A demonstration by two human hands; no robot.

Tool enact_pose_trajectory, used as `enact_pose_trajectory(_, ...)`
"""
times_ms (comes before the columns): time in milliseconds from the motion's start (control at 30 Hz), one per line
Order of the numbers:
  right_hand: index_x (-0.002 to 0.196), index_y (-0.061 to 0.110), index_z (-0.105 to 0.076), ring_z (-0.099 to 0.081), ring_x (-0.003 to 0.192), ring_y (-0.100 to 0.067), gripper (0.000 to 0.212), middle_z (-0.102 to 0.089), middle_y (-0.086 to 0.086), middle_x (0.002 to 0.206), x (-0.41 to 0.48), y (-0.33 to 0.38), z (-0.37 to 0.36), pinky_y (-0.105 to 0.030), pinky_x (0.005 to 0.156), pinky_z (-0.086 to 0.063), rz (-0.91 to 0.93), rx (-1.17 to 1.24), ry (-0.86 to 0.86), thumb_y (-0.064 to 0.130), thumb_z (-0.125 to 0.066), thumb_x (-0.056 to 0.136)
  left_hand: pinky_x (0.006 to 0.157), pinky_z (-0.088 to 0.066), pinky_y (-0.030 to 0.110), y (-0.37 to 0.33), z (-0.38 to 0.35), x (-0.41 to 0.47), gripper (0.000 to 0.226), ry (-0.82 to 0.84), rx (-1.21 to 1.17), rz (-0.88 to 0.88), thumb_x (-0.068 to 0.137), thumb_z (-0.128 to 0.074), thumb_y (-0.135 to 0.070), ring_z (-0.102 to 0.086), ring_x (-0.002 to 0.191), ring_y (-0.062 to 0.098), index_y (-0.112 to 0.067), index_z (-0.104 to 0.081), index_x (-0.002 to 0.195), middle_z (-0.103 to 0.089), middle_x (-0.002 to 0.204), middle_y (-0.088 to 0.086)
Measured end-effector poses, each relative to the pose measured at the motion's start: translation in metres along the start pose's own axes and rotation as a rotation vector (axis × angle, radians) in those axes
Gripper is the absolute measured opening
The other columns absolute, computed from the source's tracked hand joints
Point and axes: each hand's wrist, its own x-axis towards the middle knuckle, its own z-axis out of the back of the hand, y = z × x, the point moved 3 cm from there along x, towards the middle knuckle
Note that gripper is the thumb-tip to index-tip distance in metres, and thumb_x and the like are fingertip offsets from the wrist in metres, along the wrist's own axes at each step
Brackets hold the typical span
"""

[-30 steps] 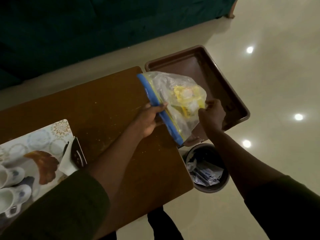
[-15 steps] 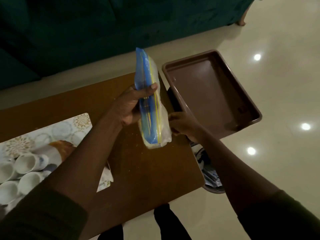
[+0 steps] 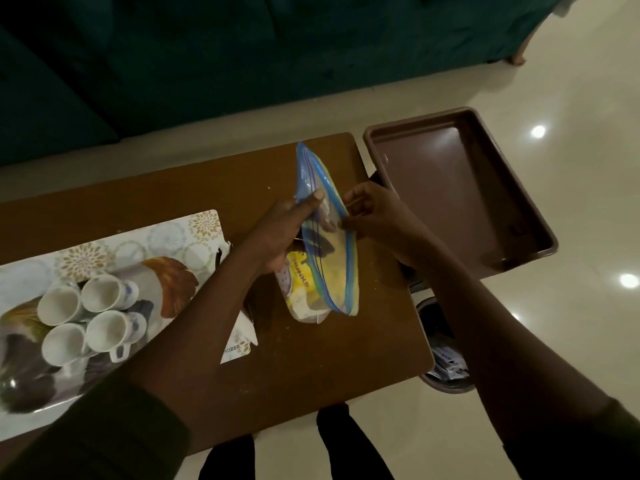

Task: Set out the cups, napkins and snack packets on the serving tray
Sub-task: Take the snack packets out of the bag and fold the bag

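Head view: four cups [image 3: 90,317] sit on a patterned tray [image 3: 104,244] near left on the tabletop [image 3: 173,188]. Mid-tabletop, left hand [image 3: 284,233] and right hand [image 3: 374,216] each grip a rim of the snack bag [image 3: 329,271]. Farther right sits a brown tray [image 3: 464,188].

A clear zip bag [image 3: 325,237] of yellow snack packets stands mouth-up near the table's right end, four white cups [image 3: 88,317] cluster on the patterned tray [image 3: 104,251] at its left end, beside a folded napkin [image 3: 239,341].
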Motion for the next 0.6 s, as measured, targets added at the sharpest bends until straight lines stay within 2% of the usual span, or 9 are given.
enact_pose_trajectory(133, 0.085, 0.022, -0.049, -0.050, 0.065, -0.007, 0.028, -0.049, 0.009, 0.076, -0.012, -0.007, 0.033, -0.023, 0.051, -0.045, -0.143, -0.207, -0.407, 0.010, -0.072, 0.074, 0.062, -0.047, 0.033, -0.004, 0.018, -0.005, 0.040, -0.130, 0.130, -0.098, 0.091, -0.058, -0.025, -0.061, 0.059, 0.027, 0.010, -0.063, 0.074, -0.062, 0.069, 0.020)
enact_pose_trajectory(200, 0.086, 0.019, -0.046, -0.044, 0.063, -0.005, 0.030, -0.043, 0.010, 0.073, -0.025, -0.003, 0.038, -0.025, 0.053, -0.044, -0.092, -0.325, -0.518, 0.007, -0.070, 0.073, 0.069, -0.042, 0.037, -0.003, 0.023, -0.009, 0.047, -0.172, 0.166, -0.136, 0.085, -0.060, -0.025, -0.053, 0.071, 0.029, 0.021, -0.059, 0.084, -0.057, 0.078, 0.021)
enact_pose_trajectory(267, 0.079, 0.020, -0.050, -0.051, 0.060, -0.006, 0.022, -0.051, 0.008, 0.069, -0.028, 0.013, 0.027, -0.022, 0.054, -0.045, 0.046, -0.302, -0.388, 0.011, -0.069, 0.076, 0.071, -0.042, 0.036, -0.004, 0.022, -0.011, 0.048, -0.133, 0.245, -0.133, 0.083, -0.061, -0.027, -0.052, 0.072, 0.025, 0.020, -0.059, 0.087, -0.057, 0.078, 0.016)
enact_pose_trajectory(300, 0.077, 0.019, -0.055, -0.060, 0.061, -0.010, 0.016, -0.058, 0.005, 0.066, -0.029, 0.024, 0.017, -0.022, 0.056, -0.050, 0.080, -0.182, -0.253, 0.013, -0.069, 0.079, 0.068, -0.045, 0.030, -0.007, 0.019, -0.012, 0.040, -0.114, 0.282, -0.139, 0.085, -0.061, -0.025, -0.056, 0.067, 0.019, 0.014, -0.062, 0.081, -0.061, 0.069, 0.011)
enact_pose_trajectory(367, 0.084, 0.009, -0.064, -0.073, 0.073, -0.020, 0.004, -0.071, -0.006, 0.072, -0.025, 0.035, -0.004, -0.031, 0.069, -0.060, -0.046, 0.088, 0.003, 0.012, -0.066, 0.084, 0.060, -0.047, 0.023, -0.015, 0.011, -0.016, 0.022, -0.103, 0.310, -0.164, 0.082, -0.063, -0.024, -0.059, 0.054, 0.007, -0.009, -0.067, 0.067, -0.066, 0.056, -0.006)
enact_pose_trajectory(433, 0.100, 0.000, -0.064, -0.070, 0.093, -0.031, 0.017, -0.071, -0.016, 0.095, -0.020, 0.037, -0.023, -0.039, 0.085, -0.058, -0.219, -0.051, 0.147, 0.012, -0.059, 0.089, 0.062, -0.047, 0.027, -0.022, 0.003, -0.016, 0.031, -0.126, 0.341, -0.197, 0.073, -0.059, -0.030, -0.060, 0.059, 0.015, 0.000, -0.067, 0.072, -0.068, 0.064, 0.008)
enact_pose_trajectory(467, 0.101, 0.001, -0.063, -0.068, 0.093, -0.029, 0.018, -0.068, -0.014, 0.097, -0.016, 0.031, -0.030, -0.032, 0.083, -0.057, -0.263, -0.254, 0.215, 0.014, -0.056, 0.092, 0.063, -0.046, 0.029, -0.023, 0.001, -0.016, 0.039, -0.128, 0.358, -0.202, 0.071, -0.057, -0.031, -0.059, 0.062, 0.019, 0.005, -0.066, 0.079, -0.067, 0.068, 0.015)
enact_pose_trajectory(533, 0.081, 0.004, -0.059, -0.064, 0.077, -0.021, 0.017, -0.062, -0.007, 0.081, -0.009, 0.011, -0.035, -0.021, 0.064, -0.055, -0.420, -0.371, 0.187, 0.016, -0.054, 0.092, 0.058, -0.045, 0.023, -0.023, 0.000, -0.017, 0.030, -0.104, 0.379, -0.211, 0.071, -0.056, -0.029, -0.056, 0.055, 0.013, 0.001, -0.062, 0.073, -0.062, 0.058, 0.004)
enact_pose_trajectory(600, 0.069, 0.006, -0.054, -0.063, 0.072, -0.023, 0.023, -0.061, -0.009, 0.074, -0.002, -0.011, -0.048, -0.030, 0.071, -0.059, -0.428, -0.442, 0.230, 0.016, -0.057, 0.089, 0.053, -0.043, 0.018, -0.019, -0.001, -0.018, 0.019, -0.074, 0.394, -0.212, 0.077, -0.057, -0.022, -0.050, 0.046, 0.005, -0.007, -0.057, 0.065, -0.054, 0.046, -0.008)
